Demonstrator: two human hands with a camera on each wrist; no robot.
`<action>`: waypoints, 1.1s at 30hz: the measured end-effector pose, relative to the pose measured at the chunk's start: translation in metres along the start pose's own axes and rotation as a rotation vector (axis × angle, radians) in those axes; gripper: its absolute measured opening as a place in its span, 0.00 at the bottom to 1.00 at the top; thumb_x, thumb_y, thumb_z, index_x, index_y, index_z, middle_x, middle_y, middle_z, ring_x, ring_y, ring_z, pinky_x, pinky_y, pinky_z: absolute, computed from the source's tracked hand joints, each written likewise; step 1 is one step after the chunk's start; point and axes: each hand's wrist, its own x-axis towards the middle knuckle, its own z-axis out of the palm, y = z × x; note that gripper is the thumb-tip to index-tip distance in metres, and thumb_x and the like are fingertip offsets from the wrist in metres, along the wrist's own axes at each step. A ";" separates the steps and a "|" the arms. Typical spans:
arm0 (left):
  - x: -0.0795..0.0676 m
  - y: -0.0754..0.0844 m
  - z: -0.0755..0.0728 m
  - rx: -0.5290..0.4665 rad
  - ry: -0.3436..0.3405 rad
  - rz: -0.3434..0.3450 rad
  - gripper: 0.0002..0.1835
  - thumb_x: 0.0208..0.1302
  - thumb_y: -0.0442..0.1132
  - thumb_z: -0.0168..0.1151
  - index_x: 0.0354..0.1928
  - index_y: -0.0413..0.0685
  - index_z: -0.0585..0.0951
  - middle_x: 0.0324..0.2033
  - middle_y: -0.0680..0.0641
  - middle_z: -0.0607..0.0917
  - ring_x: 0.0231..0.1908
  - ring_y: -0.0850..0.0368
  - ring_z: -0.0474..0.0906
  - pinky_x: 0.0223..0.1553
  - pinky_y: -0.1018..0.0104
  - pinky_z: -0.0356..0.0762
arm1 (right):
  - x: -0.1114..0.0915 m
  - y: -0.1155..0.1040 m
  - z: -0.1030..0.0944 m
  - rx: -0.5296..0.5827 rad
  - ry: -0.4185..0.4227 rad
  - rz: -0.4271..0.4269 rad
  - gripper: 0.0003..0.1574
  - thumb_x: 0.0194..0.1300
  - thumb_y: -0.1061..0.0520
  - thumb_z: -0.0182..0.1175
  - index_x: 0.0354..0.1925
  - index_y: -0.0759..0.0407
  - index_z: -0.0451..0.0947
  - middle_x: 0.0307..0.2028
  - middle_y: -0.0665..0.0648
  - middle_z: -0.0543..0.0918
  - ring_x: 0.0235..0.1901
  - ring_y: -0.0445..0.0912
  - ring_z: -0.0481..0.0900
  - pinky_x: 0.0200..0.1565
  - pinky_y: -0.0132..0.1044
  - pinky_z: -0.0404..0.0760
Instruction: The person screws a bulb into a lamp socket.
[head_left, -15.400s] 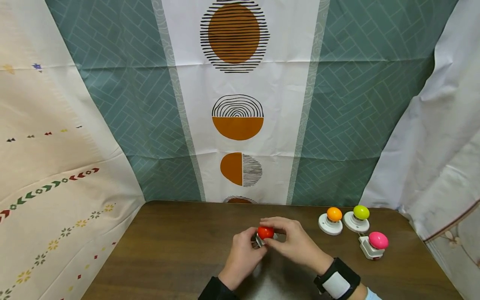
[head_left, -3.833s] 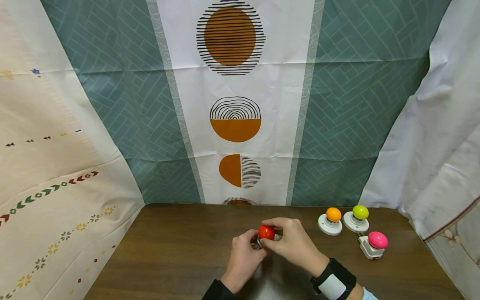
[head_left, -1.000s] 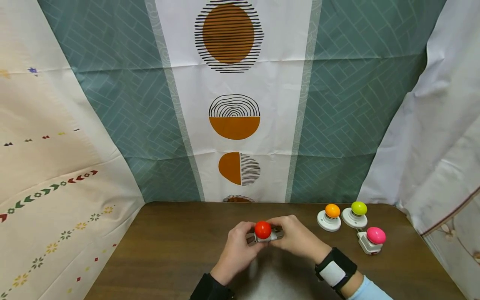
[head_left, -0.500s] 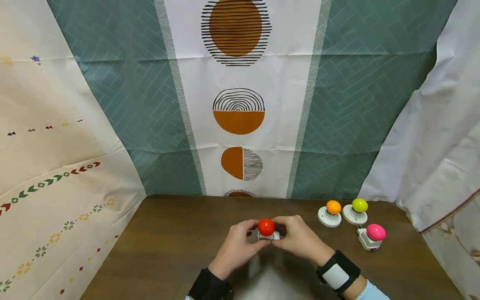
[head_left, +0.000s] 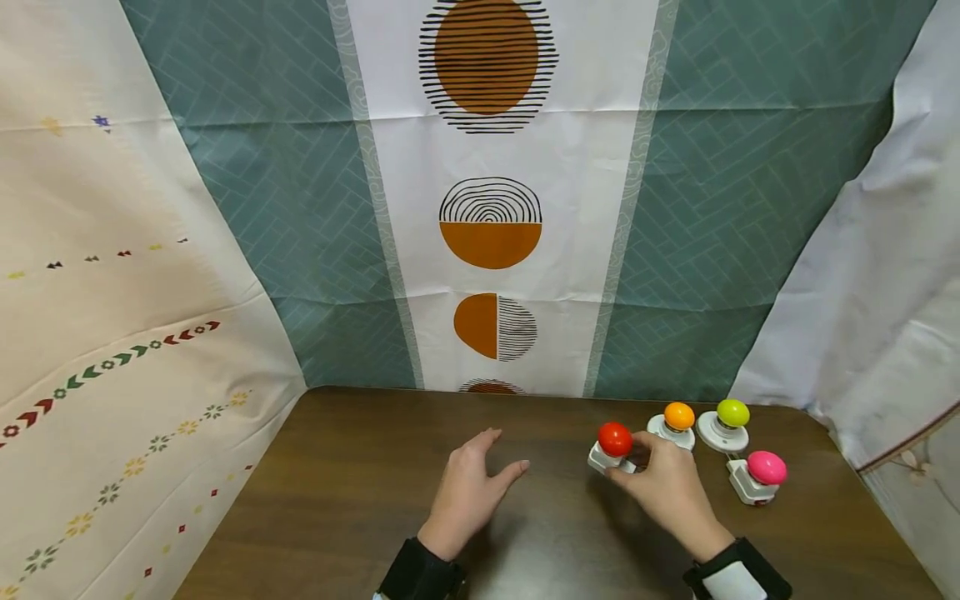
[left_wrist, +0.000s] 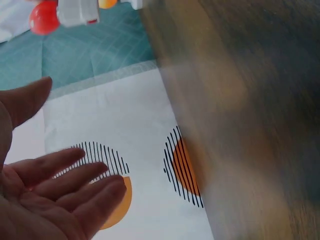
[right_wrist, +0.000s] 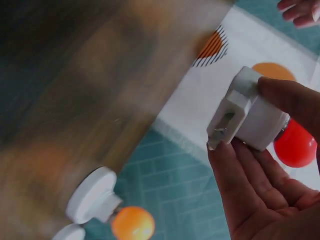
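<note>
A red light bulb (head_left: 615, 439) stands in a white lamp holder (head_left: 601, 457) with a blocky base. My right hand (head_left: 672, 493) pinches that holder between thumb and fingers, raised off the wooden table. From the right wrist view, the underside of the holder (right_wrist: 260, 122) shows a recess, and the red bulb (right_wrist: 295, 144) points away from the table. Well to the left, my left hand (head_left: 467, 496) hovers over the table with thumb and fingers spread, holding nothing. Its bare palm also shows in the left wrist view.
At the right, an orange bulb (head_left: 678, 415) and a yellow-green bulb (head_left: 732, 413) stand on round white holders. In front of them is a pink bulb (head_left: 767, 467) on a blocky white holder (head_left: 742, 482). A patterned cloth (head_left: 405, 250) hangs behind the brown table (head_left: 360, 500).
Earlier, both hands held the red bulb's holder at mid-table, the right fingers on the bulb at first. The left hand has let go; the right has carried bulb and holder rightward, towards the other lamps.
</note>
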 end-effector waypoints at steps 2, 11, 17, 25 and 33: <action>0.000 -0.001 0.001 0.030 0.017 -0.007 0.35 0.55 0.59 0.63 0.59 0.44 0.73 0.57 0.44 0.73 0.58 0.51 0.67 0.52 0.54 0.67 | 0.000 0.007 -0.003 -0.029 0.030 0.026 0.26 0.39 0.50 0.74 0.37 0.60 0.79 0.29 0.51 0.81 0.27 0.41 0.76 0.31 0.37 0.75; -0.001 -0.013 -0.001 0.199 0.070 0.001 0.34 0.54 0.55 0.65 0.57 0.40 0.74 0.58 0.39 0.72 0.60 0.46 0.63 0.54 0.50 0.65 | 0.001 0.034 -0.013 -0.111 0.092 0.144 0.25 0.40 0.47 0.72 0.31 0.63 0.76 0.24 0.53 0.79 0.23 0.46 0.74 0.25 0.41 0.71; 0.001 -0.013 0.001 0.246 0.070 0.012 0.33 0.54 0.56 0.65 0.55 0.40 0.75 0.56 0.38 0.73 0.59 0.43 0.65 0.53 0.49 0.66 | -0.003 0.052 -0.022 -0.140 0.077 0.235 0.32 0.40 0.46 0.72 0.32 0.68 0.71 0.27 0.61 0.79 0.26 0.52 0.75 0.28 0.45 0.72; 0.002 -0.015 0.003 0.257 0.042 0.014 0.32 0.54 0.55 0.66 0.55 0.40 0.75 0.55 0.38 0.74 0.58 0.43 0.66 0.54 0.50 0.65 | -0.001 0.069 -0.022 -0.164 0.103 0.283 0.28 0.42 0.47 0.70 0.28 0.67 0.71 0.21 0.57 0.76 0.19 0.51 0.71 0.21 0.42 0.67; 0.002 -0.018 0.005 0.286 0.003 0.020 0.29 0.54 0.55 0.65 0.52 0.41 0.78 0.52 0.40 0.76 0.55 0.44 0.69 0.52 0.50 0.67 | 0.002 0.080 -0.023 -0.193 0.081 0.311 0.27 0.43 0.48 0.69 0.27 0.69 0.70 0.21 0.60 0.75 0.19 0.52 0.71 0.22 0.44 0.68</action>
